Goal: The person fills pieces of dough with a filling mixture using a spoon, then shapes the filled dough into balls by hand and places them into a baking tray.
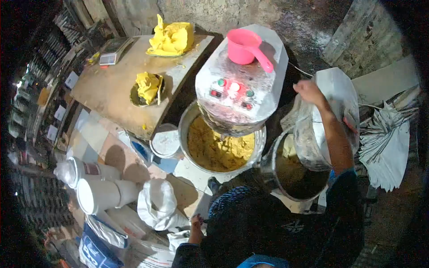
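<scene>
Clear bag (308, 143): It is on the right, tipped with its open end hanging over the metal pot (275, 154). I think it is held that way so what is inside drops into the pot and not on the floor.
Right hand (308, 91): The fingers are closed tight on the top end of the bag and hold it up high.
Left hand (196, 221): It is down low, close to the body and beside a white sack (156, 203). It is too small to tell if the fingers are open or closed.
Pot: It stands on the floor right under the bag, with brownish stuff inside.
Mixer (241, 85): It sits over a big bowl (183, 129) full of yellow dough, just beside the pot.
Pink scoop (243, 47): It rests on top of the mixer, I think so it stays easy to grab.
Table (111, 85): It holds a big yellow lump (172, 38), a small yellow lump (147, 87) in a dish, and a scale (114, 50).
Count: one bag, one pot, one bowl, one scoop, one scale, two yellow lumps, two white buckets (100, 194) lying on their sides.
</scene>
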Available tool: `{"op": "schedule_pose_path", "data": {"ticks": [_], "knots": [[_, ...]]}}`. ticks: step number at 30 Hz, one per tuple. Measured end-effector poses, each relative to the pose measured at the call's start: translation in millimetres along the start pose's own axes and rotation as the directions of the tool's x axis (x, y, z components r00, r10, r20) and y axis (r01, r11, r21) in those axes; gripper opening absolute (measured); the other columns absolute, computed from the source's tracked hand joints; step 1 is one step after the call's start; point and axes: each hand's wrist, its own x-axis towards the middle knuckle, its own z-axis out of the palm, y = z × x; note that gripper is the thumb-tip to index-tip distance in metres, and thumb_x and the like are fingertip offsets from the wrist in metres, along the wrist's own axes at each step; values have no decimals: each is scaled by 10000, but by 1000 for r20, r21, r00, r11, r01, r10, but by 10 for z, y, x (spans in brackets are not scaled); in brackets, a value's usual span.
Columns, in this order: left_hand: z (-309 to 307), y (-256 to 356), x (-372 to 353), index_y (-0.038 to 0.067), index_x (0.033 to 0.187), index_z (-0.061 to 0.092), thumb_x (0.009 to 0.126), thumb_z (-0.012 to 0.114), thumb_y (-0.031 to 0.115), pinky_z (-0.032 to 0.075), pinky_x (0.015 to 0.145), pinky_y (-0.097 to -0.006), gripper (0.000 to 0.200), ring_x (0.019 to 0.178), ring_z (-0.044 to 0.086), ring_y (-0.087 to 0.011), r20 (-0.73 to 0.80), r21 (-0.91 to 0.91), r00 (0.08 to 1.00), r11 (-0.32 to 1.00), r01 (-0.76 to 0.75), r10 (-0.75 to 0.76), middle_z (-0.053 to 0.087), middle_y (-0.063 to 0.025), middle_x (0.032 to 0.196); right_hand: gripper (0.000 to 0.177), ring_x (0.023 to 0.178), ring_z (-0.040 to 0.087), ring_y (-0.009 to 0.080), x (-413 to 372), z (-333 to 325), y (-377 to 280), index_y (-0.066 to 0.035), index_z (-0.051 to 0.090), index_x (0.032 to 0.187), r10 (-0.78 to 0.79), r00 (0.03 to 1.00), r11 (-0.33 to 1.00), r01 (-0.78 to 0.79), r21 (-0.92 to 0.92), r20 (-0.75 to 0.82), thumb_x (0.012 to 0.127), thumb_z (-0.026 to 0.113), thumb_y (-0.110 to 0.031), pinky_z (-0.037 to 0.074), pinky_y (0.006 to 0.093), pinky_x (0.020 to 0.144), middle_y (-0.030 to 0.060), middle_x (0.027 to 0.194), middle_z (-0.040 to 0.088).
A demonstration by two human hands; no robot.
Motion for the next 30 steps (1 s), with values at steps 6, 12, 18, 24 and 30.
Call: {"op": "schedule_pose_path", "data": {"ticks": [6, 12, 18, 24, 30], "knots": [[-293, 883, 203, 121, 913, 550, 877, 589, 290, 420, 486, -289, 177, 592, 533, -151, -186, -193, 938, 925, -327, 293, 542, -30, 702, 316, 807, 660, 403, 1095, -201, -311, 40, 671, 819, -48, 941, 894, -109, -435, -335, 780, 570, -257, 539, 455, 742, 266, 838, 648], [-836, 635, 383, 142, 928, 568, 890, 578, 282, 383, 452, -316, 146, 577, 514, -150, -129, -136, 930, 923, -360, 343, 539, 0, 681, 413, 637, 652, 268, 1387, -319, -715, 20, 632, 891, 308, 935, 818, -356, 452, 178, 862, 522, -376, 549, 371, 610, 169, 758, 647], [-816, -86, 266, 132, 1105, 564, 913, 504, 307, 431, 506, -353, 266, 645, 542, -187, -18, -35, 995, 995, -98, 97, 562, -34, 769, 518, 486, 559, 179, 1234, -11, -1718, -14, 584, 923, 294, 918, 518, -387, 763, 266, 914, 427, -508, 456, 318, 416, 99, 690, 612], [-672, -108, -53, 137, 1217, 517, 950, 418, 345, 482, 588, -393, 352, 750, 584, -232, 217, 629, 856, 604, -490, 469, 597, -67, 885, 450, 391, 441, 142, 1277, 119, -1623, -55, 543, 894, 206, 961, 653, -275, 706, 184, 973, 363, -460, 351, 308, 346, 39, 589, 505], [-856, -267, 324, 156, 1157, 579, 891, 514, 367, 457, 597, -426, 346, 830, 568, -224, -58, -254, 998, 967, 6, -22, 598, -31, 902, 456, 380, 401, 116, 1049, 54, -1413, -60, 522, 847, 174, 972, 688, -236, 686, 159, 984, 342, -456, 316, 295, 336, 14, 559, 463]]}}
